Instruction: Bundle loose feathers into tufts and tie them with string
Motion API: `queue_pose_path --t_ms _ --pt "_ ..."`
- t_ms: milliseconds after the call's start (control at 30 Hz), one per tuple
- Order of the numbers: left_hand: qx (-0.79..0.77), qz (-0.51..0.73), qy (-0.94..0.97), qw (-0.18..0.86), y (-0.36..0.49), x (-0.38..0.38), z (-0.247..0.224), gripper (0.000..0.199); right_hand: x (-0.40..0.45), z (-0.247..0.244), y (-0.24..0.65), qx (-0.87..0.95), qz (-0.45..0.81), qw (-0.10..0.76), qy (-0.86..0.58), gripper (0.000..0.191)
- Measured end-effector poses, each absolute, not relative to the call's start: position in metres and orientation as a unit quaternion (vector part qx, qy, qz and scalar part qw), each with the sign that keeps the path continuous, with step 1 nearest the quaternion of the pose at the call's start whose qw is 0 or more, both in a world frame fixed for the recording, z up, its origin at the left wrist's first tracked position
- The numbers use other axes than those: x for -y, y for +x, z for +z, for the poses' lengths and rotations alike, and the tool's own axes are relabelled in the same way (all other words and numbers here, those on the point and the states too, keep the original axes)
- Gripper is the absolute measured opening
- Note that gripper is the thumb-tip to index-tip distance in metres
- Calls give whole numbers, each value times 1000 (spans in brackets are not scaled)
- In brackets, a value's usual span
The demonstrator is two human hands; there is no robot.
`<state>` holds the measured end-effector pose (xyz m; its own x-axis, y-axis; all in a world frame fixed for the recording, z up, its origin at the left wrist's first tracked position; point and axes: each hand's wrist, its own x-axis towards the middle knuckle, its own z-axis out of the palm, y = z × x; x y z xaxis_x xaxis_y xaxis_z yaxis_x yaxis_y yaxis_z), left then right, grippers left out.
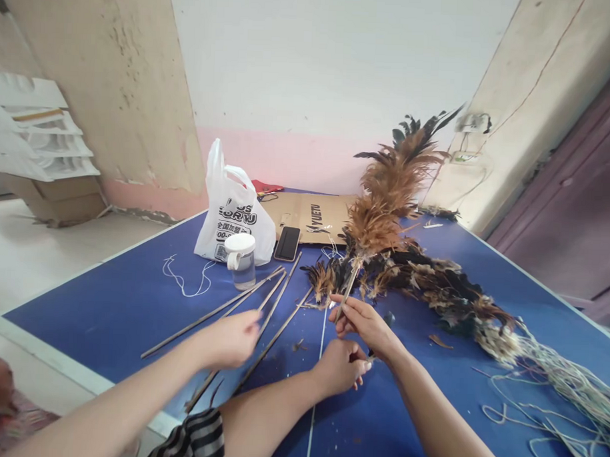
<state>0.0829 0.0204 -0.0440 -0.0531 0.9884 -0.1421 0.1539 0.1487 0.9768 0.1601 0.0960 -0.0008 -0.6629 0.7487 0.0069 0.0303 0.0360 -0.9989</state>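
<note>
A feather duster [380, 204] of brown and black feathers stands tilted on a thin stick. My right hand [364, 324] is closed round that stick, just below the feathers. Under it, my left hand [340, 366], reaching out from a striped sleeve, is closed in a pinch on what looks like a dark feather [388, 319], partly hidden behind my right wrist. Close by on the left, a co-worker's hand [236, 336] is curled and blurred over several thin sticks [276, 334]. Beyond my hands lies a long heap of dark and brown feathers [433, 283].
On the blue table [117, 302] stand a white plastic bag [233, 206] and a lidded clear cup [242, 263]. A phone [287, 244] lies by flat cardboard [310, 212]. Tangled pale string [574, 391] covers the right side; a white thread [185, 288] lies left.
</note>
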Motion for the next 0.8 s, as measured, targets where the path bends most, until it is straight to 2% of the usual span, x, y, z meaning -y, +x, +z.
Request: queue_pose_path --t_ms 167,800 --pt "-521 401 540 526 79 -29 -61 10 -94 3 161 658 630 285 -299 44" --pt "-514 396 544 532 79 -32 -68 7 -96 1 161 651 630 286 -311 48"
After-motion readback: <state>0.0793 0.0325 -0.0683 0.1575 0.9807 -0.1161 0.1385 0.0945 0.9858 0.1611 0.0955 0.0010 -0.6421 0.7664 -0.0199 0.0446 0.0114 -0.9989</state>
